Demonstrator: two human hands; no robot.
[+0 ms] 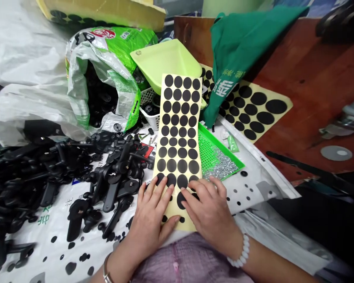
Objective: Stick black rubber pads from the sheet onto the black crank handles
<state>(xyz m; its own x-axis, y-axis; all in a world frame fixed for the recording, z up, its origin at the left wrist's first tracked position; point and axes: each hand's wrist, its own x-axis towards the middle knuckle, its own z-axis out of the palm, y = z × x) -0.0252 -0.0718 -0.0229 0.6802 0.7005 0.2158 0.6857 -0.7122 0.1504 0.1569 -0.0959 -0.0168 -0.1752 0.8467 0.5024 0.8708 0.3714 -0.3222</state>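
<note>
A long pale-yellow sheet (179, 158) with rows of round black stickers runs away from my lap, its far end against a light-green scoop (168, 59). My left hand (153, 214) lies on the sheet's near left part, fingers stretched out and thumb apart. On the near right part rests my right hand (209, 208), its fingers spread over the stickers. Between the hands a black disc (181, 199) shows on the sheet. Some stickers are hidden under my fingers.
Many black plastic parts (115, 177) are heaped at the left, before an open green-and-white bag (106, 78). A green tray (215, 153) holds small metal pieces. Another sticker sheet (253, 108) and a green cloth (238, 51) lie at the right on a reddish-brown board (309, 118).
</note>
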